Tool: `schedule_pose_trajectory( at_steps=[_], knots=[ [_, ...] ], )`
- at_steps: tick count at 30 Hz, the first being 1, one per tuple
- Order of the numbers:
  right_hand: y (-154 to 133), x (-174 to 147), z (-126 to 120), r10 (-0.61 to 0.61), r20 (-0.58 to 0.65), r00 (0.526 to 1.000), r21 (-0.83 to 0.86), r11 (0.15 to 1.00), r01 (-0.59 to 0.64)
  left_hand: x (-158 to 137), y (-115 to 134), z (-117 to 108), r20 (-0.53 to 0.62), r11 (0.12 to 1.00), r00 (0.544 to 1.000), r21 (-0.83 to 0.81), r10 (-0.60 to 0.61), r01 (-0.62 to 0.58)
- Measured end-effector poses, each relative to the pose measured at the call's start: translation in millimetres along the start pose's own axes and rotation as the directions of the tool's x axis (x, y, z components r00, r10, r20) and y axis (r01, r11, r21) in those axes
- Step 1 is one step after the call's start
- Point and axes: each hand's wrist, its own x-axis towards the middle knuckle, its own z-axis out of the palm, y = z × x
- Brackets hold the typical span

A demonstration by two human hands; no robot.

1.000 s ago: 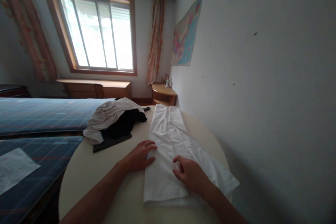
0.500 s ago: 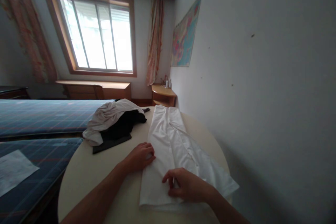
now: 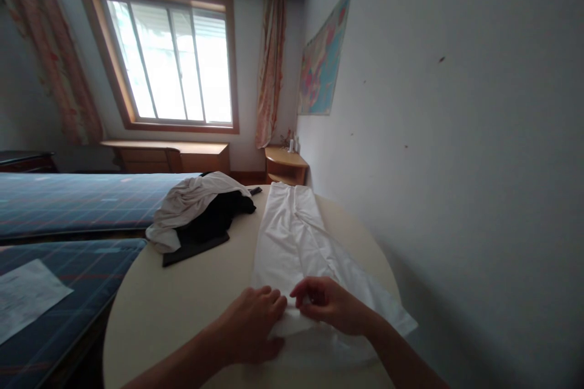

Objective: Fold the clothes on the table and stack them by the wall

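Observation:
White trousers (image 3: 292, 249), creased, lie lengthwise on a round cream table (image 3: 191, 298), their narrow end far from me and the legs spreading toward me. At the near left part of the cloth is my left hand (image 3: 255, 322), fingers bent over the fabric and thumb lower down. Just right of it my right hand (image 3: 331, 304) pinches the same leg with curled fingers. The cloth between and below the hands is bunched and blurred, and my fingers partly hide the grip.
A heap of light grey and black clothes (image 3: 201, 213) sits at the table's far left. Plaid mattresses (image 3: 82, 206) stand left of the table, one with a paper sheet (image 3: 31, 298) on it. The wall (image 3: 456, 194) runs close along the right; a corner shelf (image 3: 286, 158) stands behind.
My left hand has come nearer and to the right, onto the trouser leg. My right hand has shifted slightly farther away. The near end of the leg has become rumpled.

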Motion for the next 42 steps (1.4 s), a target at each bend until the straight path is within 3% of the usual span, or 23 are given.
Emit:
schedule_pose_trajectory(
  at_steps=[4, 8, 11, 15, 20, 22, 25, 28, 31, 36, 42],
  knots=[
    [-4, -8, 3, -0.103, 0.045, 0.994, -0.052, 0.993, 0.106, -7, 2, -1, 0.082, 0.998, 0.997, 0.056, -0.01, 0.006],
    [-1, -8, 6, -0.179, -0.065, 0.982, -0.353, 0.924, 0.145, -18, -4, -4, 0.046, 0.998, 0.998, 0.049, 0.044, -0.046],
    [4, -4, 7, -0.248, -0.036, 0.968, -0.533, 0.824, 0.191, -27, -10, -8, 0.031, 0.993, 0.994, 0.047, 0.107, -0.108],
    [6, -3, 7, -0.319, 0.042, 0.947, -0.583, 0.762, 0.283, -36, -17, -12, 0.056, 0.99, 0.989, 0.011, 0.138, -0.139],
    [6, -4, 1, -0.238, 0.206, 0.949, -0.544, 0.778, 0.313, -42, -19, -8, 0.067, 0.987, 0.986, -0.062, 0.156, -0.151],
    [6, 3, -4, -0.183, 0.196, 0.963, -0.542, 0.798, 0.263, -39, -19, -8, 0.062, 0.978, 0.983, -0.13, 0.17, -0.161],
    [10, 25, -16, -0.141, -0.02, 0.99, -0.621, 0.778, 0.098, -23, -20, -10, 0.037, 0.961, 0.979, -0.201, 0.199, -0.188],
    [18, 59, -30, -0.182, -0.236, 0.954, -0.69, 0.723, -0.033, 5, -24, -13, -0.028, 0.956, 0.972, -0.176, 0.233, -0.234],
    [31, 97, -47, -0.141, -0.324, 0.935, -0.725, 0.672, -0.15, 34, -28, -10, -0.058, 0.941, 0.95, -0.134, 0.306, -0.311],
    [51, 150, -69, -0.049, -0.367, 0.929, -0.748, 0.61, -0.263, 62, -28, 7, -0.034, 0.915, 0.925, -0.133, 0.379, -0.38],
    [67, 186, -69, 0.004, -0.33, 0.944, -0.773, 0.572, -0.273, 61, -25, 20, -0.084, 0.9, 0.911, -0.139, 0.404, -0.412]
  ],
)
